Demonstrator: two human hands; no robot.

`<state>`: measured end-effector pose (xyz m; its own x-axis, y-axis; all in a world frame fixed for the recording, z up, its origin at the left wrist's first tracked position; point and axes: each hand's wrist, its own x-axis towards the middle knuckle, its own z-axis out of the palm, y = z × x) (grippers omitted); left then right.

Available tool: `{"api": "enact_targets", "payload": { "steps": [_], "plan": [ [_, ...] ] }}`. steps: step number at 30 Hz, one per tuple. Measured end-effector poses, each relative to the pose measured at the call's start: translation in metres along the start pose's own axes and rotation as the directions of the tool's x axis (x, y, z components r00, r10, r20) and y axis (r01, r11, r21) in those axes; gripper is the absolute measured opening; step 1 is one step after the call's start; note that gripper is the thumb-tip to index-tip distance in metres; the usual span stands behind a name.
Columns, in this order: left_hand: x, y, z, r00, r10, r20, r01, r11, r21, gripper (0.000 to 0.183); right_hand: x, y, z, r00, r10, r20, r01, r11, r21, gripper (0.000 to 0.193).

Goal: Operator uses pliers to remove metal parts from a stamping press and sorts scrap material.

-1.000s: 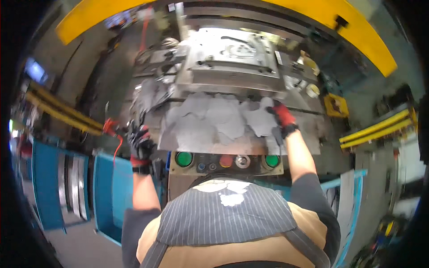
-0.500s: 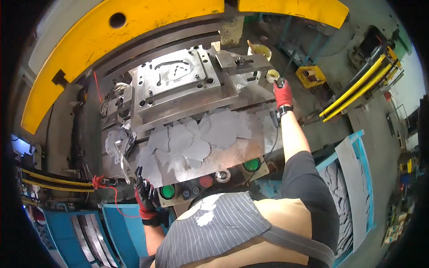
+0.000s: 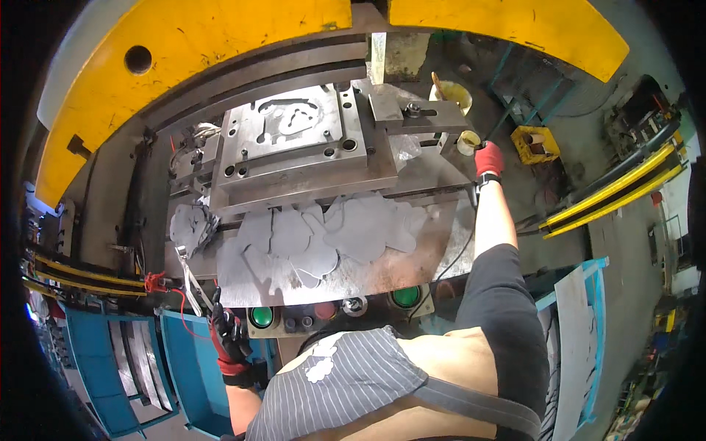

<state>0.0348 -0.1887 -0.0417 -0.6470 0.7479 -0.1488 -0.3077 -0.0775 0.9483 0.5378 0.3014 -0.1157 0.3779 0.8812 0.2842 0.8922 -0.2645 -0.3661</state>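
Note:
My left hand, in a red and black glove, is low at the left beside the front edge of the bench. Its fingers are apart, one pointing up. Metal tongs lean right beside it; whether they touch the hand cannot be told. My right arm reaches far to the right. The red-gloved right hand is closed beside a small pale cup; its fingertips and whatever they grip are hidden. Flat grey metal blanks overlap on a metal plate before me. Behind them sits a steel die.
A yellow press frame arches overhead. Green push buttons line the front edge. More cut pieces lie at left. A bucket, a yellow crate and yellow guard bars stand at right. Blue bins are lower left.
The whole view has shifted and turned a little. The tongs and my left hand appear lower and farther left. My right hand remains beside the cup, its fingers now more hidden.

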Motion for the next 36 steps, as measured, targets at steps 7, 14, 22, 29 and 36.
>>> {"api": "enact_targets", "payload": {
  "steps": [7,14,22,29,36],
  "plan": [
    [0.003,0.001,-0.010,0.995,-0.058,-0.078,0.062,0.997,0.047,0.033,-0.012,0.006,-0.028,0.994,-0.111,0.015,0.111,0.994,0.003,0.034],
    [0.018,0.001,-0.007,0.999,0.020,0.029,-0.021,0.999,0.034,0.039,-0.015,0.004,-0.035,0.997,-0.074,0.010,0.073,0.994,0.085,0.023],
    [0.015,0.008,-0.036,0.994,0.010,0.112,0.008,0.988,-0.157,0.034,-0.025,-0.048,-0.084,0.974,0.109,-0.196,0.034,0.794,0.607,0.034],
    [0.014,0.000,-0.059,0.998,0.057,-0.037,-0.054,0.996,0.069,0.040,-0.078,-0.170,-0.084,0.815,-0.550,0.180,-0.014,0.293,0.956,0.025],
    [0.013,-0.030,-0.098,0.991,0.099,-0.093,-0.083,0.984,0.158,0.024,-0.099,-0.304,-0.065,0.478,-0.822,-0.308,0.723,0.170,0.670,0.018]
  ]
}}
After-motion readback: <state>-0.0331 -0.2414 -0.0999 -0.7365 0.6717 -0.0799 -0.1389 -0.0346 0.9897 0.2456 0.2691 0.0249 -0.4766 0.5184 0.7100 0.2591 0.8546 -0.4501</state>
